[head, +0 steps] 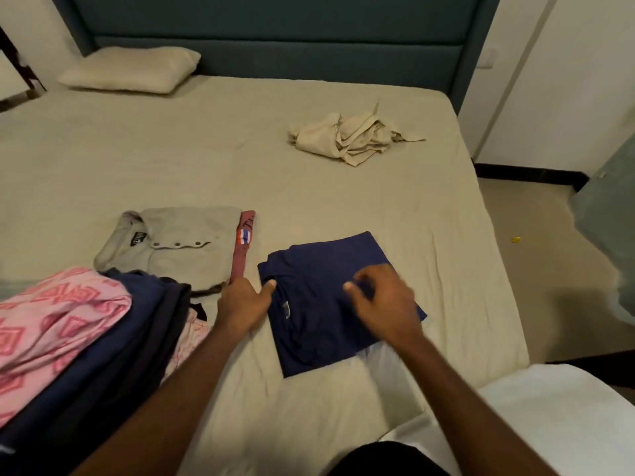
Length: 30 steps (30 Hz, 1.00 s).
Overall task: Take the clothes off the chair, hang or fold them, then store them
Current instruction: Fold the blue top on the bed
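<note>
Both bare forearms reach over the bed's near edge to a folded navy shirt [330,297] lying flat on the beige sheet [343,187]. Left hand [244,304] presses the shirt's left edge with its thumb; right hand [381,300], blurred, pinches the cloth on top. Beside it lies a folded grey polo [178,249]; its label is unreadable. A pink patterned pile [58,321] sits left.

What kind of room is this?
Most likely a bedroom: a wide bed with a padded headboard, a pillow, and folded clothes such as a navy shirt laid on it.
</note>
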Each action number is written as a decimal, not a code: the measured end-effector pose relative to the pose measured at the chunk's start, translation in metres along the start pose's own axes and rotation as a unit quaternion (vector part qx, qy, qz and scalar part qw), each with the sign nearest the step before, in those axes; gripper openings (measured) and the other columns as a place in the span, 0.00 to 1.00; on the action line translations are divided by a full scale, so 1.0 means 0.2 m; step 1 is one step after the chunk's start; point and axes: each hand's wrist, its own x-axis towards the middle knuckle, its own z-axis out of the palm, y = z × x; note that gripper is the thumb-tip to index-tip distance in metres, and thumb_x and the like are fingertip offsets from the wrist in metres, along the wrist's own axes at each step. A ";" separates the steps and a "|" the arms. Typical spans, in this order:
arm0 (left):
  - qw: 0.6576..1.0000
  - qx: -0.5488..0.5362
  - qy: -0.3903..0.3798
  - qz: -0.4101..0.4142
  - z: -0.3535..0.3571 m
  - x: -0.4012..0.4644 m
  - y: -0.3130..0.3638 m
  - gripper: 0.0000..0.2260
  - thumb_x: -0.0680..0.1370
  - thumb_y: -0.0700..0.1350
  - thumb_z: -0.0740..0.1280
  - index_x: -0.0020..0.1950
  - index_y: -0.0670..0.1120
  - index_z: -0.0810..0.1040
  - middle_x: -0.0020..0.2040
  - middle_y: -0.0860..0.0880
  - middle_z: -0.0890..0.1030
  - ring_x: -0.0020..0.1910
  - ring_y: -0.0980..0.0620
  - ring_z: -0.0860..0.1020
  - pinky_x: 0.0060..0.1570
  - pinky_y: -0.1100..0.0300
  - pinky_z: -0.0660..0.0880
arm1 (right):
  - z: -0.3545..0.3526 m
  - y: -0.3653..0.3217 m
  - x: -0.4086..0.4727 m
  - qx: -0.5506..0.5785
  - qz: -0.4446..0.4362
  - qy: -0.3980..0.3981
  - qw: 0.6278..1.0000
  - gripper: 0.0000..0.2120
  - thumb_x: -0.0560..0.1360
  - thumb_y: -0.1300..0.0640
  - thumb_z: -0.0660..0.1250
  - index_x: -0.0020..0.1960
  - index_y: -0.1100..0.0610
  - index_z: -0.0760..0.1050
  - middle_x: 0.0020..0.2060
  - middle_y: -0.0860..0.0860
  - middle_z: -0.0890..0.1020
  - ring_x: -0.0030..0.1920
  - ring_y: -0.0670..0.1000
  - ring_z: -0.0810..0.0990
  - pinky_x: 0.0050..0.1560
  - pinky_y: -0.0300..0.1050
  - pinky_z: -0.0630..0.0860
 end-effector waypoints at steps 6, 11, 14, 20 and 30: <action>0.997 0.018 -0.053 -0.060 0.08 -0.15 0.11 0.28 0.79 0.66 0.62 0.60 0.42 0.76 0.61 0.40 0.79 0.61 0.37 0.77 0.54 0.50 0.74 | -0.06 0.34 0.38 -0.113 0.204 -0.110 0.966 0.26 0.80 0.37 0.59 0.61 0.59 0.74 0.60 0.59 0.79 0.60 0.63 0.78 0.60 0.59 0.76; 0.994 -0.033 0.009 -0.099 0.12 -0.24 0.24 0.19 0.83 0.55 0.61 0.66 0.43 0.71 0.64 0.41 0.78 0.62 0.37 0.77 0.59 0.46 0.73 | -0.04 0.30 0.45 -0.009 0.221 -0.143 0.965 0.26 0.79 0.35 0.63 0.46 0.59 0.75 0.44 0.55 0.82 0.44 0.56 0.80 0.44 0.50 0.75; 0.989 -0.107 0.045 -0.091 0.15 -0.26 0.25 0.18 0.84 0.53 0.59 0.66 0.41 0.69 0.62 0.39 0.78 0.60 0.35 0.77 0.56 0.43 0.75 | -0.02 0.27 0.47 0.016 0.244 -0.155 0.957 0.31 0.78 0.32 0.61 0.58 0.60 0.76 0.54 0.56 0.81 0.53 0.59 0.81 0.51 0.51 0.75; 0.969 -0.234 0.074 -0.019 0.16 -0.20 0.17 0.13 0.83 0.49 0.64 0.56 0.38 0.75 0.52 0.39 0.80 0.52 0.37 0.79 0.51 0.48 0.76 | 0.06 0.29 0.45 0.149 0.256 -0.155 0.942 0.17 0.82 0.46 0.64 0.58 0.60 0.77 0.54 0.56 0.83 0.52 0.57 0.82 0.57 0.57 0.80; 0.959 -0.237 0.069 0.143 -0.41 0.32 0.21 0.09 0.82 0.43 0.67 0.59 0.41 0.83 0.53 0.43 0.85 0.53 0.43 0.82 0.51 0.53 0.76 | 0.07 -0.04 0.61 0.289 0.124 -0.016 0.949 0.05 0.83 0.54 0.63 0.56 0.52 0.76 0.53 0.51 0.83 0.53 0.54 0.82 0.58 0.58 0.79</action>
